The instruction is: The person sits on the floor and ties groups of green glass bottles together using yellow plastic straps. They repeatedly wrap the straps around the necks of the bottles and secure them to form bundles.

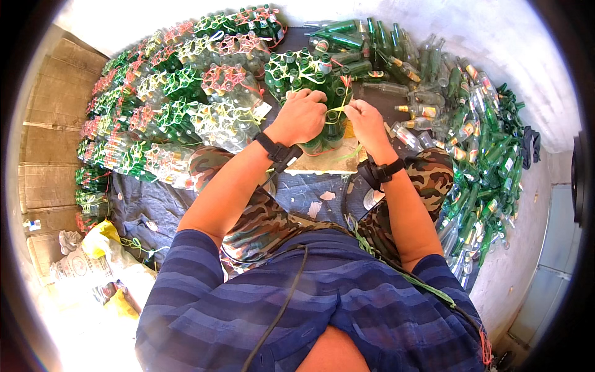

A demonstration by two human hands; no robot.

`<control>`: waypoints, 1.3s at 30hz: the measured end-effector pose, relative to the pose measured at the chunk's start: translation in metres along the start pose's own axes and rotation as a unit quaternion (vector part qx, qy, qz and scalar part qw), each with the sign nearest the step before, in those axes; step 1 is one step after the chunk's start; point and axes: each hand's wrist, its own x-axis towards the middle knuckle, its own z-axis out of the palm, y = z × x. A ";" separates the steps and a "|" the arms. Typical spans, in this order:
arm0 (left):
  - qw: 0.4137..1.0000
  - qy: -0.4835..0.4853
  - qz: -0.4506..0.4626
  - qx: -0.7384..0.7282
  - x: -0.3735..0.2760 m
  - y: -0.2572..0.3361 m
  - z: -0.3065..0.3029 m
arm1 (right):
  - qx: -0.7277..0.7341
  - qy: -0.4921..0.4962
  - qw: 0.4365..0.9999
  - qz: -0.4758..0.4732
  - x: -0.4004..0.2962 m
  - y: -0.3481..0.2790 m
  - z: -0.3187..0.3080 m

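Observation:
A group of upright green glass bottles (333, 132) stands on a pale board (320, 163) in front of my knees. My left hand (304, 114) lies over the bottle necks at the group's left side, its fingers curled; what they grip is hidden. At the right side my right hand (365, 118) pinches a yellow-green plastic strap (335, 110) between thumb and fingers. That strap runs across the necks between both hands. A red strap (345, 81) is knotted at the far necks. Directly behind stands a bundle of green bottles (297, 69) laced with pale green strap.
Many strapped bottle bundles (223, 83) stand in rows at the left. Loose green and clear bottles (483, 139) are heaped along the right wall. Cardboard (51, 116) lines the left side, with sacks (88, 260) below it. A dark sheet (153, 200) covers the floor.

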 end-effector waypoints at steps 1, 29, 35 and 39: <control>1.000 0.015 0.006 0.000 0.000 -0.001 0.001 | -0.004 -0.002 1.000 0.002 0.000 -0.001 -0.001; 0.994 0.011 -0.046 -0.095 -0.011 -0.007 -0.037 | 0.179 -0.055 0.975 0.117 0.022 0.008 0.018; 0.989 0.030 -0.125 -0.066 -0.017 -0.016 -0.054 | 0.149 -0.069 0.980 0.109 0.027 0.017 0.021; 0.952 -0.054 -0.294 -0.070 -0.021 -0.023 -0.066 | 0.199 -0.061 0.973 0.100 0.029 0.017 0.024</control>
